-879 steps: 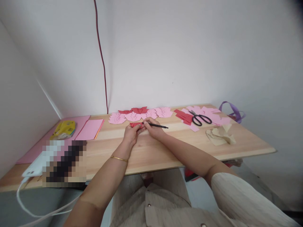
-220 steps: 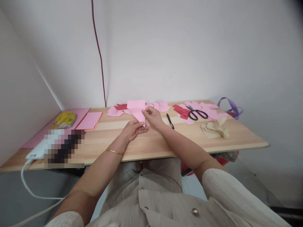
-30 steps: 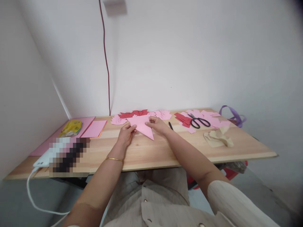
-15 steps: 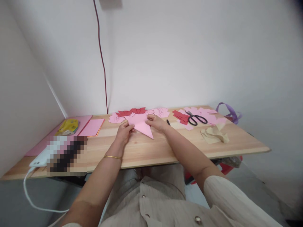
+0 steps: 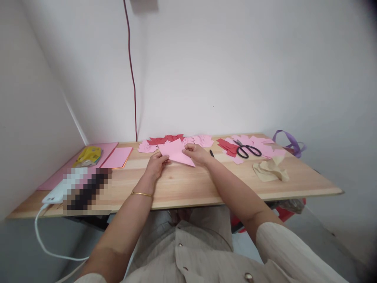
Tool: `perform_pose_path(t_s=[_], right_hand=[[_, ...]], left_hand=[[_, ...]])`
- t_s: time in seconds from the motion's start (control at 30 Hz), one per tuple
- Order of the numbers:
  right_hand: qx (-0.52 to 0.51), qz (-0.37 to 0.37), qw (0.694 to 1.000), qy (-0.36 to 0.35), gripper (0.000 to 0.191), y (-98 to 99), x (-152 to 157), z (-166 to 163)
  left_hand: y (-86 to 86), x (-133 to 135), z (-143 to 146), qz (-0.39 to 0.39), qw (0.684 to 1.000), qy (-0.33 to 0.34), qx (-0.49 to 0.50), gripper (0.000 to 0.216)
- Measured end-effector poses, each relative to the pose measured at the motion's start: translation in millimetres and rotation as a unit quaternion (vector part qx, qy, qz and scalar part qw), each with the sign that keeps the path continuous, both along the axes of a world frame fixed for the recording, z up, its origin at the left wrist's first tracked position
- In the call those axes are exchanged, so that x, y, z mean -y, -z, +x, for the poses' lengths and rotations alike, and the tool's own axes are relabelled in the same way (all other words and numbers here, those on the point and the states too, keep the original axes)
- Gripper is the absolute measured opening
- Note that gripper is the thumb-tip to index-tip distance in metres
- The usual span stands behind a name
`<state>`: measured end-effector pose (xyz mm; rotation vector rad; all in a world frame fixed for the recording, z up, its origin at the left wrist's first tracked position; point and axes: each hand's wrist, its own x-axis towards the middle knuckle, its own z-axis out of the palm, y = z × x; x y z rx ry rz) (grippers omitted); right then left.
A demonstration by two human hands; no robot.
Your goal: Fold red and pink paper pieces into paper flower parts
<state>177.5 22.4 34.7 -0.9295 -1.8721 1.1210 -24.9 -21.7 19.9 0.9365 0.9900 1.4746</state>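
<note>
A folded pink paper triangle (image 5: pixel 176 152) lies over the wooden table (image 5: pixel 188 184), held between both hands. My left hand (image 5: pixel 157 162) pinches its left corner, fingers closed on the edge. My right hand (image 5: pixel 196 153) grips its upper right edge, also closed on the paper. The triangle's long point reaches toward the right, under my right hand. A row of cut pink and red paper pieces (image 5: pixel 173 140) lies just behind the hands by the wall. A black pen (image 5: pixel 211 153) rests right of my right hand.
Black scissors (image 5: pixel 248 149) lie on pink and red scraps (image 5: pixel 232 148) at the back right, a crumpled beige paper (image 5: pixel 271 169) nearer. Pink sheets (image 5: pixel 118 157) and a yellow packet (image 5: pixel 87 155) sit at left, a white device (image 5: pixel 57 192) with cable at the front left edge.
The pink triangle has turned: its point, aimed down toward me before, now lies flatter and to the right. Both hands keep hold of it.
</note>
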Motion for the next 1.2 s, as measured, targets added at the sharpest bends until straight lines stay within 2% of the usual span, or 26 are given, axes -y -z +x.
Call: perform_pose_path(t_s=[0.07,0.17,0.23,0.27,0.37,0.43,0.57,0.67,0.73,0.87,1.0,1.2], right_hand=[[0.015,-0.001,1.000,0.006,0.032,-3.6,1.5,2.4],[0.044,0.014,0.999,0.009,0.029,-8.7,2.3,7.5],[0.074,0.026,0.997,-0.010,0.027,-11.9,2.8,11.2],[0.091,0.029,0.995,-0.023,0.026,-13.3,3.2,12.8],[0.138,0.034,0.988,-0.061,0.026,-16.2,5.6,14.8],[0.158,0.039,0.983,-0.080,0.025,-16.3,7.8,13.3],[0.177,0.059,0.974,-0.125,0.024,-12.8,12.3,5.6],[0.188,0.079,0.967,-0.153,0.027,-9.5,15.7,-0.8],[0.190,0.085,0.965,-0.160,0.028,-8.3,17.2,-3.6],[0.188,0.070,0.967,-0.157,0.028,-8.9,15.0,-0.2],[0.197,0.054,0.970,-0.128,0.029,-14.4,7.2,14.3],[0.181,0.020,0.980,-0.081,0.031,-29.7,9.0,27.3]], left_hand=[[-0.1,1.4,-2.8,-0.028,0.999,0.036,-0.013,0.028],[-3.4,4.7,-10.6,-0.058,0.990,0.126,-0.039,0.031],[-7.1,6.1,-17.5,-0.053,0.983,0.171,-0.041,0.036],[-9.0,6.3,-20.7,-0.042,0.984,0.172,-0.032,0.039],[-11.8,5.8,-25.0,-0.015,0.993,0.118,-0.009,0.040],[-10.7,6.1,-21.9,-0.013,0.993,0.114,-0.028,0.040],[-5.5,10.2,-8.3,-0.016,0.979,0.138,-0.147,0.035],[-3.9,12.6,-1.1,-0.002,0.964,0.104,-0.246,0.027],[-4.0,12.6,0.8,0.013,0.958,0.084,-0.275,0.022],[-4.5,10.6,-0.8,0.004,0.968,0.058,-0.245,0.019],[-5.1,8.8,-6.6,-0.017,0.981,0.015,-0.191,0.025],[-5.8,6.0,-9.9,-0.020,0.991,0.009,-0.130,0.031]])
